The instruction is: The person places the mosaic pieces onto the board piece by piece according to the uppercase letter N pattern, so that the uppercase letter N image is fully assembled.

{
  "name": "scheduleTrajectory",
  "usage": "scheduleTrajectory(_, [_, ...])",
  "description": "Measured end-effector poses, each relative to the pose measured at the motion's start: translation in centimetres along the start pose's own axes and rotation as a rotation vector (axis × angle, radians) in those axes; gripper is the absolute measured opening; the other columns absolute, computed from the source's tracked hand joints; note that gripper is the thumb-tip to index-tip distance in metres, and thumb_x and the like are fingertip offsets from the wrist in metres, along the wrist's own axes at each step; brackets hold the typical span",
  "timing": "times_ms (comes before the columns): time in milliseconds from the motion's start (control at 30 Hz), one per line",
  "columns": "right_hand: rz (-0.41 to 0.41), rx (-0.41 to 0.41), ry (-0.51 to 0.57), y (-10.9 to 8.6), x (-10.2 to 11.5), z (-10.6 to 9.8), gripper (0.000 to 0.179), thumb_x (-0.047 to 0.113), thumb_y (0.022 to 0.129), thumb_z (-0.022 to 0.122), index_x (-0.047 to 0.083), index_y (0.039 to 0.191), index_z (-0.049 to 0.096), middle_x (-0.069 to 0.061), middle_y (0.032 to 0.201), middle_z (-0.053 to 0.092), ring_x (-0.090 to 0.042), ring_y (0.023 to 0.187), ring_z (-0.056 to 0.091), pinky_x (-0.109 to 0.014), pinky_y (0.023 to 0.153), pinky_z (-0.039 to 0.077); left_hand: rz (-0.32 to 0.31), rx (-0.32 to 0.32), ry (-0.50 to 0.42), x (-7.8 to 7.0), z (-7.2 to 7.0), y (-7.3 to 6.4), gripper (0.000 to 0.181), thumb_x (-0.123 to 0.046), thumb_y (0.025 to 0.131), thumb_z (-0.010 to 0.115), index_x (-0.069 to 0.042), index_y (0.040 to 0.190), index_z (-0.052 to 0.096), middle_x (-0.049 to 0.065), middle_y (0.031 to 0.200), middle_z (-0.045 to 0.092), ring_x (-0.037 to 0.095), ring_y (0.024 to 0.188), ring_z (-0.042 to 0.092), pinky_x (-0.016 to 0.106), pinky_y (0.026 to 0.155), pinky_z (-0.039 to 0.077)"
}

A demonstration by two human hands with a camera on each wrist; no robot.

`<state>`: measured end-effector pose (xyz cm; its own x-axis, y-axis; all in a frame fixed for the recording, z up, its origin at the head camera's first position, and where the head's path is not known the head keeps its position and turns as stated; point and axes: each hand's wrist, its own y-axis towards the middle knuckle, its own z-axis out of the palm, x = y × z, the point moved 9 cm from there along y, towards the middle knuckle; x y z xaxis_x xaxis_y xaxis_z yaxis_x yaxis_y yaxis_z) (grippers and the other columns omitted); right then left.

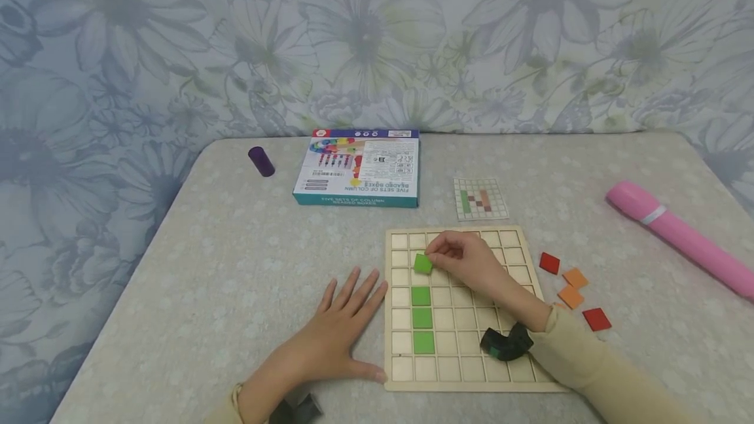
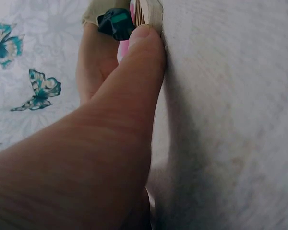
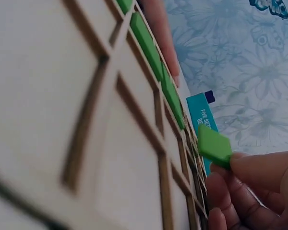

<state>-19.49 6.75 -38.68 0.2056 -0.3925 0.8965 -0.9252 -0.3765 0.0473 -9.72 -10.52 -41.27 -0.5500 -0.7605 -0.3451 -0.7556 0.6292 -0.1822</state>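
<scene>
My right hand (image 1: 471,264) pinches a green square tile (image 3: 215,145) between thumb and fingertips, tilted over the upper left part of a wooden grid board (image 1: 465,385). Below it in the second column, three green tiles (image 1: 421,317) lie in neighbouring cells, one under another. With fingers spread, my left hand (image 1: 336,332) rests flat on the table beside the board, its thumb tip at the lower left corner. In the left wrist view the left thumb (image 2: 141,52) touches the board's edge. Behind the board lies a pattern card (image 1: 497,199) with green, orange and brown-red squares on a grid.
Red tiles (image 1: 597,319) and orange tiles (image 1: 571,296) lie loose right of the board. A pink roll (image 1: 677,234) lies at the far right. At the back stand a flat printed box (image 1: 356,169) and a small purple cylinder (image 1: 262,161).
</scene>
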Motion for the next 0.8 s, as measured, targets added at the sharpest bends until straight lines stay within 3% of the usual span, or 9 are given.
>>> scheduleTrajectory(133, [-0.051, -0.003, -0.061, 0.0, 0.4, 0.2, 0.005, 0.012, 0.086, 0.069, 0.007, 0.087, 0.069, 0.005, 0.078, 0.063, -0.014, 0.069, 0.057, -0.029, 0.063, 0.046, -0.010, 0.012, -0.003, 0.1, 0.0, 0.0, 0.118, -0.083, 0.066, 0.047, -0.018, 0.151, -0.002, 0.001, 0.155, -0.011, 0.026, 0.138, -0.017, 0.053, 0.105, -0.007])
scheduleTrajectory(433, [-0.043, 0.028, -0.130, -0.6, 0.8, 1.0, 0.003, 0.011, 0.084, 0.070, 0.011, 0.082, 0.069, 0.009, 0.071, 0.061, -0.011, 0.064, 0.052, -0.027, 0.060, 0.044, -0.013, 0.010, -0.009, 0.0, 0.0, 0.0, 0.118, -0.083, 0.066, 0.049, -0.018, 0.152, 0.001, 0.002, 0.155, -0.009, 0.026, 0.138, -0.016, 0.054, 0.105, -0.006])
scheduleTrajectory(800, [-0.153, 0.016, -0.225, -0.6, 1.5, 1.1, 0.009, 0.005, 0.080, 0.073, 0.013, 0.083, 0.072, 0.011, 0.075, 0.058, -0.008, 0.064, 0.049, -0.026, 0.059, 0.042, 0.003, -0.026, -0.001, -0.2, -0.2, -0.1, 0.117, -0.082, 0.067, 0.050, -0.016, 0.152, 0.003, 0.004, 0.156, -0.007, 0.028, 0.138, -0.014, 0.056, 0.104, -0.004])
